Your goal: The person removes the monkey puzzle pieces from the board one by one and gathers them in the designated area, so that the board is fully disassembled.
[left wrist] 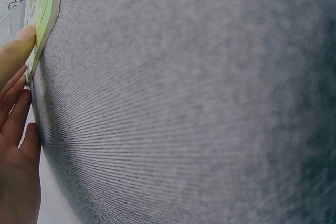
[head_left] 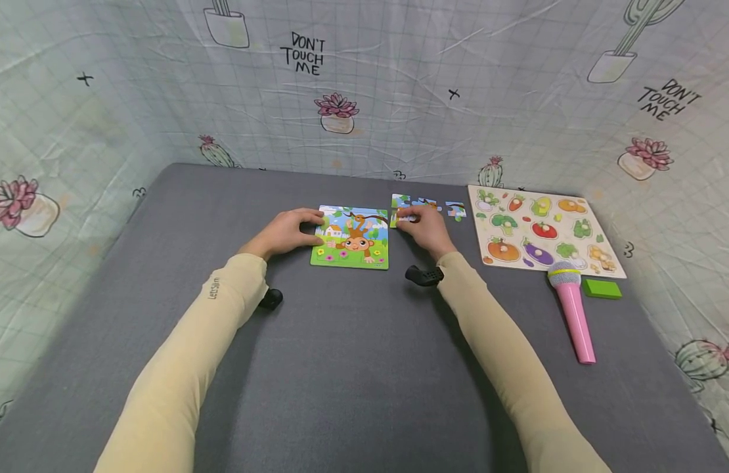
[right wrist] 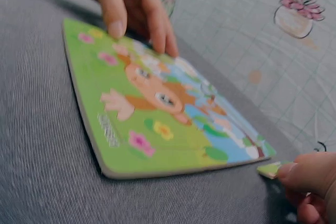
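A square monkey puzzle [head_left: 353, 253] lies on the grey table, its picture upright in the head view. My left hand [head_left: 290, 230] rests at its left edge, thumb and fingers extended and touching the border. In the left wrist view the thumb [left wrist: 18, 51] overlaps the board's green edge. Just past the puzzle's right side, my right hand [head_left: 425, 230] pinches a small puzzle piece [right wrist: 269, 170] with green on it; the fingers hide most of it. Loose puzzle pieces [head_left: 456, 210] with blue and green printing lie behind and beside that hand.
To the right is a wooden vegetable board [head_left: 521, 246] with several vegetable pictures. A pink toy microphone [head_left: 574, 315] lies with its head over the board's front edge, next to a green block [head_left: 602, 289]. Behind the table hangs a printed cloth [head_left: 394, 85] with cactus drawings.
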The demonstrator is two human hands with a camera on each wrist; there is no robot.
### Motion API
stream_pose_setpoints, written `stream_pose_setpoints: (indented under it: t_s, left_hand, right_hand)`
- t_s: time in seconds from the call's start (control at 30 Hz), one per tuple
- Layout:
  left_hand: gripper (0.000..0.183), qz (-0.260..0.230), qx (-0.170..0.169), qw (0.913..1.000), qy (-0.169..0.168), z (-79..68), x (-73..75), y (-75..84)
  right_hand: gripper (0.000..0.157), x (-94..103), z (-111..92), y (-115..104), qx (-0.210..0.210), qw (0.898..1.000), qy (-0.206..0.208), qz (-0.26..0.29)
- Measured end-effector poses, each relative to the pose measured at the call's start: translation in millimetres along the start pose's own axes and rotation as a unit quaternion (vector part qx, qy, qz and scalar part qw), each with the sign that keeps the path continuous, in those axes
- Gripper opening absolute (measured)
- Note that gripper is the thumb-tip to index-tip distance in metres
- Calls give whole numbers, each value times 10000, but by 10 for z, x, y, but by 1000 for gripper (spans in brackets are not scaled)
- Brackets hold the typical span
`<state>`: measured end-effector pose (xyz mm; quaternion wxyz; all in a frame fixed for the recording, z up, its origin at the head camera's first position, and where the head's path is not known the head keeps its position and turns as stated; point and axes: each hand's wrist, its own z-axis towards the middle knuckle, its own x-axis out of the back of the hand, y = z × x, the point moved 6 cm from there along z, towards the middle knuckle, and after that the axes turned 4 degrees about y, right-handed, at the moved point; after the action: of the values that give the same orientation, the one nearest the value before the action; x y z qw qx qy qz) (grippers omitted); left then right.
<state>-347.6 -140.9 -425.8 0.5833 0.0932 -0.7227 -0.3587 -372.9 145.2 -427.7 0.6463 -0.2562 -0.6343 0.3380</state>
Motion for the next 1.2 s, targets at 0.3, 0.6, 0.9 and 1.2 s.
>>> stream_pose_setpoints:
  t_s: [0.3,0.6,0.9,1.2]
  left_hand:
    - [52,-61,0,10000,33,2,6,-3]
    - [52,21,-31,10000,66,9,2,-10]
    - [52,-2,-35,9999,112,7,9,7]
    - [52,18,-72,9999,112,-7,14,28]
  right_hand:
    - [23,-21,33,-30,497,9974,120,-506]
    - [29,29,-3,5,480,9965,67,-678]
    - [32,96,-41,13,642,9920,-333,-1039]
    - [29,72,-19,15,788,9906,-260,-1086]
